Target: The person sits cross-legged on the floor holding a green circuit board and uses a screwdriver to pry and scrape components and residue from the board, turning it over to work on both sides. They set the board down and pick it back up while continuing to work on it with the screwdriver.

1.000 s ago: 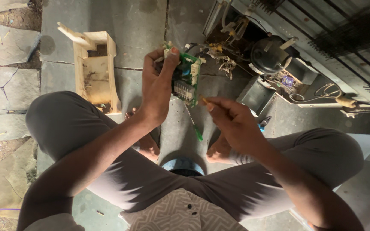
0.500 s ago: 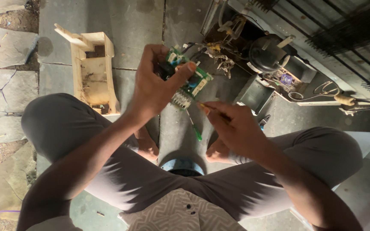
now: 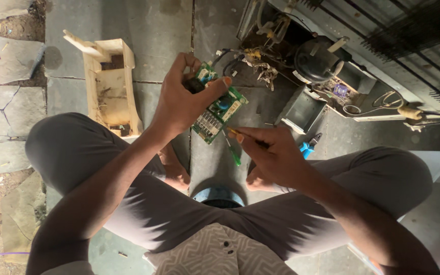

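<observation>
My left hand (image 3: 184, 102) grips a green circuit board (image 3: 219, 109) with a black component and a row of metal fins, held tilted above my lap. My right hand (image 3: 273, 155) sits just below and right of the board, fingers pinched around a thin tool whose orange tip (image 3: 232, 131) points at the board's lower edge. A green-handled screwdriver (image 3: 232, 153) lies on the floor between my legs.
An opened appliance with a black compressor (image 3: 317, 61), loose wires (image 3: 260, 63) and a small metal box (image 3: 301, 109) lies ahead to the right. Blue-handled pliers (image 3: 309, 147) rest by my right knee. A wooden box (image 3: 110, 86) stands at left on the stone floor.
My left hand has turned the circuit board and lowered it slightly toward my right hand. My right hand has stayed close under the board with its thin tool.
</observation>
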The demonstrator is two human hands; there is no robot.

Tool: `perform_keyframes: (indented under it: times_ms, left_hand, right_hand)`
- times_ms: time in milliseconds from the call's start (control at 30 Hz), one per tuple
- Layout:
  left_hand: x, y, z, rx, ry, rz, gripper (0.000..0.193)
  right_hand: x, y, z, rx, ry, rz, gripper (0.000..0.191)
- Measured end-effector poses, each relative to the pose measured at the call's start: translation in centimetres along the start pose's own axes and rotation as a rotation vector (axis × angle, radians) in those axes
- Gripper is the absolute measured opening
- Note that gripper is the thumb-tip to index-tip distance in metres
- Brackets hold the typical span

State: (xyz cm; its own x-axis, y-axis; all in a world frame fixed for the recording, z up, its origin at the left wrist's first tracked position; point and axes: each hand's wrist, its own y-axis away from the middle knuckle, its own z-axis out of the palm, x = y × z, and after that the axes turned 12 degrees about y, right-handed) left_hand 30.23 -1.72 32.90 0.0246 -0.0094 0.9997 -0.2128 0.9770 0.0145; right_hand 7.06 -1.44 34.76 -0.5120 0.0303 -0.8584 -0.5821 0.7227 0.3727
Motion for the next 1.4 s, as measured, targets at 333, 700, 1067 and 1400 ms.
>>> perform_keyframes:
  times_ms: [333,700,1067,1400]
  left_hand:
    - [0.1,-0.1,-0.2,-0.047,0.155,-0.061,0.046]
    - [0.4,-0.1,-0.2,-0.057,0.172,-0.100,0.043]
    - [-0.9,-0.4,0.0,0.000,0.171,-0.074,0.040]
    - [0.2,-0.4,0.4,0.080,0.116,0.079,0.049]
  right_hand:
    - [1.2,-0.2,0.0,0.057,0.091,-0.167,0.027]
    - [1.1,0.3,-0.1,-0.006,0.037,-0.136,0.029]
    - [-1.0,0.7,0.3,0.036,0.146,-0.088,0.032]
    - [-1.6,-0.1,-1.3,0.111,0.364,-0.055,0.035]
